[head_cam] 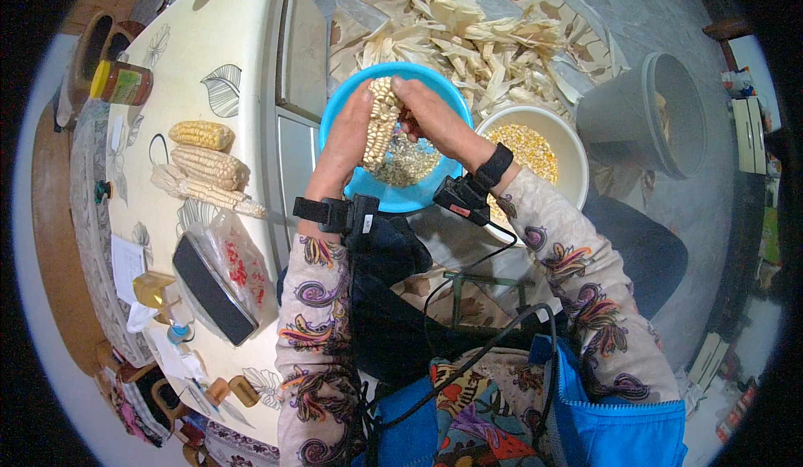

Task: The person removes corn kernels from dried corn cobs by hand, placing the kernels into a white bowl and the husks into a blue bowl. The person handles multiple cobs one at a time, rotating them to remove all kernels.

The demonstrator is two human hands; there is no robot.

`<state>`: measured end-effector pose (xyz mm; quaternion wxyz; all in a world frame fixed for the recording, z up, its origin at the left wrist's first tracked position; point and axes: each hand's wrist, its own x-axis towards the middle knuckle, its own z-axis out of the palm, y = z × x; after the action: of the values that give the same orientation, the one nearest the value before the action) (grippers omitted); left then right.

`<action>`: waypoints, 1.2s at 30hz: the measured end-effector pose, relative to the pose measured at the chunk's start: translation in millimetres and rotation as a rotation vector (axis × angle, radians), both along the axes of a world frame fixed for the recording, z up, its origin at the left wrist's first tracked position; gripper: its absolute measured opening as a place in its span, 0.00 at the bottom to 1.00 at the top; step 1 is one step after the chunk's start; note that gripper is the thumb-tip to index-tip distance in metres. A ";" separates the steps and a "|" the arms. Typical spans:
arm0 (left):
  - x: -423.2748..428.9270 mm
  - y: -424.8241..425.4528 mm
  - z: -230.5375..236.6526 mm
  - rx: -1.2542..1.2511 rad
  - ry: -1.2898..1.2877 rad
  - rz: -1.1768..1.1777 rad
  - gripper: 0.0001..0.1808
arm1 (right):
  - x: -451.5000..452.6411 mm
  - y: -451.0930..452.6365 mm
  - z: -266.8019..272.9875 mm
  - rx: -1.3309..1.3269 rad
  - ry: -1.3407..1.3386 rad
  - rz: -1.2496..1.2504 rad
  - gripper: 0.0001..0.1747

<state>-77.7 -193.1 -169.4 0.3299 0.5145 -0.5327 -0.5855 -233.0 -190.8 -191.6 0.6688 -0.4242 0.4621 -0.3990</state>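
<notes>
An ear of pale dried corn (380, 129) is held over a blue plastic basin (327, 109). My left hand (346, 133) wraps its left side, while my right hand (433, 113) grips the upper right part, thumb on the kernels near its top. Loose pale kernels (411, 162) lie in the basin. To the right, partly behind my right forearm, stands a white bowl (574, 147) holding yellow and white kernels (524, 147). Both wrists wear black straps with small devices.
Corn husks (495, 46) lie heaped on a patterned cloth beyond the basin. A grey bucket (611, 115) is at the right. The table (188, 90) on the left bears several ears of corn (210, 167), a jar (125, 83), a plastic bag (235, 260) and a black-topped object (210, 291).
</notes>
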 end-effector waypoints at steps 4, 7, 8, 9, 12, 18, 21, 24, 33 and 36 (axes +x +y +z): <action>0.7 0.6 3.5 -0.063 0.011 0.017 0.25 | 5.8 -4.1 -2.1 0.007 -0.030 0.025 0.23; 1.4 -0.9 3.1 -0.091 -0.031 0.027 0.25 | 6.7 -5.7 -2.6 -0.012 0.008 0.030 0.20; 1.3 -1.3 2.3 -0.093 -0.054 0.034 0.25 | 7.0 -5.8 -2.9 -0.008 0.025 0.027 0.18; 1.2 -1.5 1.0 -0.158 -0.111 0.018 0.25 | 7.3 -5.7 -3.5 -0.010 0.023 0.017 0.16; 0.6 0.0 -3.6 -0.267 -0.256 0.015 0.26 | 12.0 -4.7 -5.9 0.011 0.073 -0.010 0.12; 5.8 -5.9 -10.6 -0.149 -0.058 0.051 0.27 | 14.8 -4.7 -5.2 0.177 -0.257 -0.096 0.13; 7.0 -6.5 -11.1 -0.231 -0.108 0.032 0.27 | 6.6 -6.0 -0.2 0.374 -0.420 -0.181 0.15; 5.8 -5.4 -9.0 -0.263 -0.178 0.026 0.27 | 3.6 -9.1 4.8 0.288 -0.315 -0.109 0.18; 11.7 -3.8 -1.8 0.315 0.228 0.066 0.25 | -4.8 -10.0 13.4 -0.322 0.305 0.013 0.18; 10.1 -3.2 0.0 0.328 0.209 0.037 0.25 | -2.7 -10.0 17.7 -0.522 0.525 -0.028 0.18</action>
<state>-67.6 -196.2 -169.4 0.3058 0.5076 -0.3833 -0.7085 -235.7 -200.8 -173.8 0.3910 -0.6622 0.5064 -0.3901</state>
